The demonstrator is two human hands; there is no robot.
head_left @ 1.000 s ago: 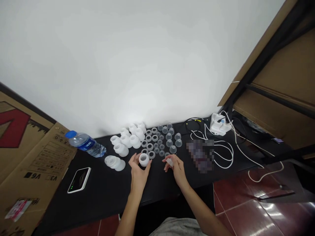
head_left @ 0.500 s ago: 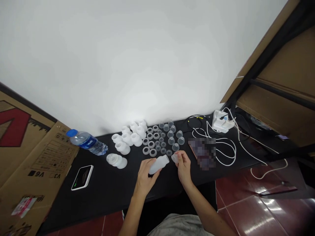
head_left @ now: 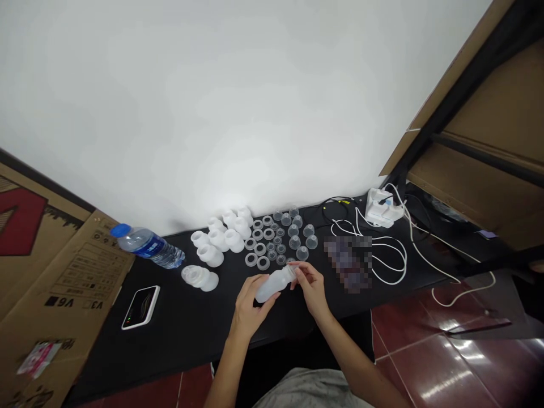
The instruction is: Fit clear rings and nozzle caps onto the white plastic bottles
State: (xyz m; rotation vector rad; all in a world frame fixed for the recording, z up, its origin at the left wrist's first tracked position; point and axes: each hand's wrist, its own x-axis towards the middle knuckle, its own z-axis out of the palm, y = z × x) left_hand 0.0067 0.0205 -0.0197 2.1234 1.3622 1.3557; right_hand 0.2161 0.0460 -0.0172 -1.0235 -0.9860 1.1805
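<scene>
The left hand (head_left: pixel 250 303) curls firmly around a frosted white plastic bottle (head_left: pixel 272 285), held tilted, its neck toward two o'clock. The right hand (head_left: pixel 311 284) pinches a small translucent plastic piece (head_left: pixel 292 272) at that neck — how far it is seated cannot be told. From the bottle, grey translucent rings (head_left: pixel 268 238) lie at twelve o'clock, clear plastic domes (head_left: pixel 294 243) at one, white open-necked bottles (head_left: pixel 218 240) at ten — all on a black table (head_left: pixel 187 334).
</scene>
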